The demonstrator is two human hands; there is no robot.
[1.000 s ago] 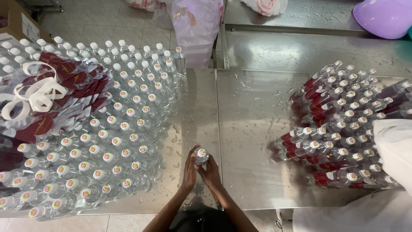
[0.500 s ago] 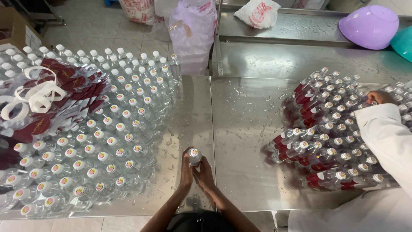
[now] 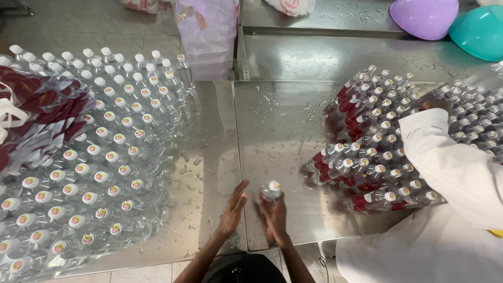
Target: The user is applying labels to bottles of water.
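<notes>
The right hand [image 3: 273, 217] has its grip closed around a small clear bottle [image 3: 270, 192], held upright just above the wet steel desk [image 3: 272, 126]. The left hand [image 3: 233, 207] is just left of the grip, fingers spread wide, holding nothing.

The desk is beaded with water, so the bottle may well be wet too; a loose grip could let it slide and drop. A quick sweep left of the grip could knock the standing bottles [image 3: 105, 157], and they stand close enough to topple in a row. Right of the grip, a co-worker's white sleeve [image 3: 450, 162] reaches over the stacked bottles [image 3: 377, 152], so the arms could collide.

Open room lies ahead of the grip, between both bottle groups. The desk's near edge is close behind the hands.
</notes>
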